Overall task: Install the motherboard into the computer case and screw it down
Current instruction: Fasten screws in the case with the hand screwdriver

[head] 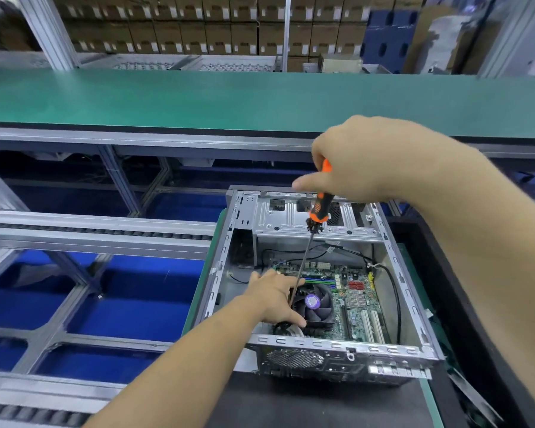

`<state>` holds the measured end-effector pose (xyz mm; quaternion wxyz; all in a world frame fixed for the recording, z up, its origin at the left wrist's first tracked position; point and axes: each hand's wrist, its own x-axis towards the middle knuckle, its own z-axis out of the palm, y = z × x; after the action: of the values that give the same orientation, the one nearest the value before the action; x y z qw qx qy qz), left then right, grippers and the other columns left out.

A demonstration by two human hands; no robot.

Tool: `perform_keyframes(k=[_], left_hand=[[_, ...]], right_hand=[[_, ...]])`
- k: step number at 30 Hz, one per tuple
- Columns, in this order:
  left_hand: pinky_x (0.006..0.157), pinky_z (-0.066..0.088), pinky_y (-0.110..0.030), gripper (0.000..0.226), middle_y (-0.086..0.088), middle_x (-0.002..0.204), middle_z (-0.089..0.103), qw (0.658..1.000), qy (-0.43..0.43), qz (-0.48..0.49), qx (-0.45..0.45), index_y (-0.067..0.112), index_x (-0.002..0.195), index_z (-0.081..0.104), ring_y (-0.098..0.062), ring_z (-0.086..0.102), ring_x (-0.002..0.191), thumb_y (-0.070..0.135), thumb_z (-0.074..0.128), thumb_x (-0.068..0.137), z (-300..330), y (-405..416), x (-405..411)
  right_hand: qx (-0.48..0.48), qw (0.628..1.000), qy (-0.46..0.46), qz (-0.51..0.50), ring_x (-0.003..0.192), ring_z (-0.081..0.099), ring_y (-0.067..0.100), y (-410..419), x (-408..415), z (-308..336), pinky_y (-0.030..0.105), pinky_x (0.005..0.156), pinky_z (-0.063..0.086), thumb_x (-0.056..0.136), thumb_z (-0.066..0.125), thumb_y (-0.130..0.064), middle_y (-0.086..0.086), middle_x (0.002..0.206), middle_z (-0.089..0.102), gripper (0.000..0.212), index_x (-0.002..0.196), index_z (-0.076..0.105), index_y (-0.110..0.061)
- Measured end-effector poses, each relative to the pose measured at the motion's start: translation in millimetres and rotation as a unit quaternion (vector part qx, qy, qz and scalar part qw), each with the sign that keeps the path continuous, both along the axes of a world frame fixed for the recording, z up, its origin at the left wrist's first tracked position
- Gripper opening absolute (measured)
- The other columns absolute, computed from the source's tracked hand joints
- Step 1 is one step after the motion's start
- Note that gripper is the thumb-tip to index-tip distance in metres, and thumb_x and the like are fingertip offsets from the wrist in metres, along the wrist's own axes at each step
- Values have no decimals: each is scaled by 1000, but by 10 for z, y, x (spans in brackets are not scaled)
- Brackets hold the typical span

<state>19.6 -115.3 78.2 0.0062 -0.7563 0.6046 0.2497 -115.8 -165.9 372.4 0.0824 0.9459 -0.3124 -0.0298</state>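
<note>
The motherboard [346,298] lies flat in the computer case [318,344] at lower right, long axis running up-frame. The left hand [275,296] rests on it, fingers relaxed beside the CPU fan [314,302]. The right hand [362,159] above grips a screwdriver [317,220], tip slanting down-left.

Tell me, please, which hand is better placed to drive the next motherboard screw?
The right hand: it already grips the screwdriver, shaft angled down beside the CPU fan. The left hand rests there, bracing.

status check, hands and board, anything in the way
Right hand grips screwdriver, shaft angled down at fan. Left hand rests on fan's left edge. Motherboard lies in case. Black cable loops along board's right.
</note>
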Motion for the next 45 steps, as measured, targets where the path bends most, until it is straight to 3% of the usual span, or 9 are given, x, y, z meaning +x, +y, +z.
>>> perform_keyframes(k=[5,10,13,17,21,26,32,39,45], left_hand=[[111,19,-48,104,-2,126,61,1000,7,5,7,41,153,33,-23,29,140,72,78,64,16,-6,-6],[109,16,-47,103,-2,139,54,1000,5,-2,-3,39,153,32,-23,27,140,72,76,66,26,13,-6],[108,19,-47,104,-1,128,61,1000,4,-1,2,40,153,32,-23,29,139,73,76,65,0,4,-9],[107,15,-45,105,-2,138,54,1000,16,6,-6,41,152,33,-22,26,139,74,77,62,-59,-2,14],[103,19,-45,107,0,133,56,1000,6,0,-6,43,151,33,-23,29,138,77,76,59,-128,-26,31],[102,19,-44,109,0,134,56,1000,10,2,-12,44,150,33,-23,29,137,79,75,57,-165,-29,47],[112,18,-51,107,-1,128,59,1000,14,5,5,42,152,32,-23,27,139,77,76,60,-112,-27,39],[114,15,-49,107,-2,137,54,1000,22,6,3,41,153,31,-23,24,141,73,78,63,-56,-7,21],[115,14,-51,106,-3,144,48,1000,13,0,8,41,154,29,-24,23,142,72,77,65,-12,19,5]], right_hand=[[169,975,-79,123,67,61,0,74,-30,11,28,64,43,95,67,-35,-13,83,61,11,99,59,-29],[-5,1000,-3,-6,64,52,20,38,50,39,32,54,35,91,47,-73,1,75,55,62,89,59,-12],[107,992,5,70,80,59,14,73,25,87,33,71,47,94,64,-50,-9,96,63,40,124,55,-25],[58,998,-8,27,48,61,16,103,62,66,28,53,45,97,58,-56,-2,57,66,45,83,61,-13],[79,995,-6,54,99,62,25,60,7,58,38,85,49,97,63,-46,-3,112,63,39,124,56,-21],[88,995,-32,18,54,65,19,12,41,36,31,56,43,94,61,-57,-2,59,66,42,87,57,-16],[192,974,-79,87,64,60,-7,-22,-18,1,8,55,40,96,68,-32,-26,72,62,21,113,56,-28],[130,987,-47,85,89,61,11,-30,-14,8,28,76,45,96,64,-46,-11,107,64,40,129,55,-27],[110,990,-90,21,54,68,17,-32,45,-58,31,55,55,94,59,-60,5,73,70,46,93,56,-14]])
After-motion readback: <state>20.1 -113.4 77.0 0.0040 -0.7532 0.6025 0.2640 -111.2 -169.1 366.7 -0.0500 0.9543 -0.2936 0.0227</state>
